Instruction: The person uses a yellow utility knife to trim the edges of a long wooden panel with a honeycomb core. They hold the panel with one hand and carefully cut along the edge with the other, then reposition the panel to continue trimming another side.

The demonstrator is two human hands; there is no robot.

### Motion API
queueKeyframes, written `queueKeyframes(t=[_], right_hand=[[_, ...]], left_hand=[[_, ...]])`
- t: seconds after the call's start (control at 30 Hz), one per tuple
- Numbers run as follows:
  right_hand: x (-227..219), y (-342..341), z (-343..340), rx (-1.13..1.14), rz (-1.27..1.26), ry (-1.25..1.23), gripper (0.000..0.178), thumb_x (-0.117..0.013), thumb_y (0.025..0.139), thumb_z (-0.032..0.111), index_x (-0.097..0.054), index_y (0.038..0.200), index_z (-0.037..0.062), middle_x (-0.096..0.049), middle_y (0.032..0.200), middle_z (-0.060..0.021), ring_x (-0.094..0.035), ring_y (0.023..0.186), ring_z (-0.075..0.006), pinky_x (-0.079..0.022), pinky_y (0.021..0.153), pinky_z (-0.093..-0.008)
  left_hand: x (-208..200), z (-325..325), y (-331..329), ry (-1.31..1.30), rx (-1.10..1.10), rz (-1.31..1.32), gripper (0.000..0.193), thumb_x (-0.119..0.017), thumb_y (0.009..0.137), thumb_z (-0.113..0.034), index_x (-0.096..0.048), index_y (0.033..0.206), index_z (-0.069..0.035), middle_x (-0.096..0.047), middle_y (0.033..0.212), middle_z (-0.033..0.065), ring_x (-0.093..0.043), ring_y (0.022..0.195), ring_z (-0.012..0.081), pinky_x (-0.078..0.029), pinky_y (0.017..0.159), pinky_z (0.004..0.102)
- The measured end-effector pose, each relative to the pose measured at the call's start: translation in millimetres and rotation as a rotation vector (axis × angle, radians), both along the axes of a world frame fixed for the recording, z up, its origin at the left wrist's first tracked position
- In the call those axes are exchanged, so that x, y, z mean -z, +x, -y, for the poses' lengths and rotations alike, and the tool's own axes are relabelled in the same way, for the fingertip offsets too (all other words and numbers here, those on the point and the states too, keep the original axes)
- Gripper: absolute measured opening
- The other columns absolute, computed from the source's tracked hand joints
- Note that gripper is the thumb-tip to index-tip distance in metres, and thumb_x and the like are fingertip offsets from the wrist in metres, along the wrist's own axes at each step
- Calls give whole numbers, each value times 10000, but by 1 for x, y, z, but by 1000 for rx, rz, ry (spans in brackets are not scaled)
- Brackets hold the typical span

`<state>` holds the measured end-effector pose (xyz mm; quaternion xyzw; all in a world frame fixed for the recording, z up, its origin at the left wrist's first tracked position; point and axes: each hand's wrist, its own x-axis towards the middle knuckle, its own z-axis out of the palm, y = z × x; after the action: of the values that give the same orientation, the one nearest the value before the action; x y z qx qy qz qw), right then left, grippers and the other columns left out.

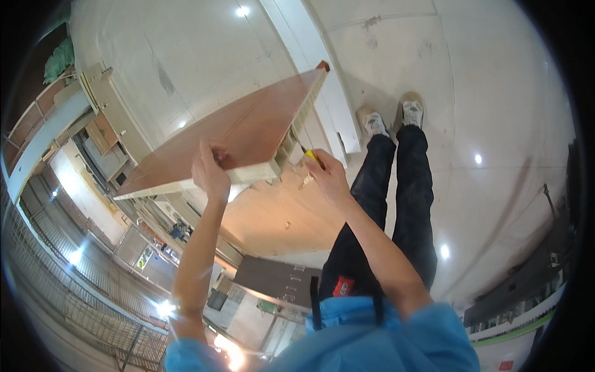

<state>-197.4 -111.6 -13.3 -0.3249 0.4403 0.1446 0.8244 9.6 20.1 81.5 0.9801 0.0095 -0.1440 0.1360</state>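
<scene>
A large reddish-brown panel (pixel 248 118) with a pale edge lies in front of me at a slant. Its end nearest my right side is open and shows a ribbed, hollow core (pixel 286 147). My left hand (pixel 209 170) grips the panel's near edge, fingers curled over the top face. In my right hand (pixel 328 175) is a slim tool with a yellow-and-black handle (pixel 311 155). Its thin tip points at the open end; whether it touches the core is hard to tell. Torn, ragged material (pixel 269 180) hangs along the panel's near corner.
A long white beam (pixel 334 118) runs along the floor beyond the panel's open end, close to my shoes (pixel 374 121). Below the panel is a tan board (pixel 279 217). Stacked boards (pixel 114 102) stand at the left, and dark machinery (pixel 527 279) at the far right.
</scene>
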Motion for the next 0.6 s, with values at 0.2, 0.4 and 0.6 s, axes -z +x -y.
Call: queueKeyframes(t=[0.2,0.4,0.6], right_hand=[[-18,-14,1,-15,243,-255,370,-659,1059,361,-650,1156,4,-608,786,-77,-586,723,-177,-481,683,-332],[-48,-15,3,-63,337,-241,443,-659,1049,427,-646,1172,2,-641,855,-132,-616,718,-250,-493,686,-351],[-46,-6,2,-23,316,-220,352,-702,1048,304,-646,1183,-16,-562,816,-22,-485,706,-91,-419,656,-269]], left_hand=[[-3,-4,-1,-57,63,10,671,-359,1111,-469,-738,792,-17,-713,744,91,-664,730,201,-506,744,352],[-3,0,-3,-68,3,9,665,-360,1113,-451,-752,812,-6,-719,752,88,-660,732,195,-508,745,350],[-6,-1,-4,-63,2,-7,653,-365,1114,-442,-743,803,-11,-713,751,87,-652,724,199,-497,731,354]])
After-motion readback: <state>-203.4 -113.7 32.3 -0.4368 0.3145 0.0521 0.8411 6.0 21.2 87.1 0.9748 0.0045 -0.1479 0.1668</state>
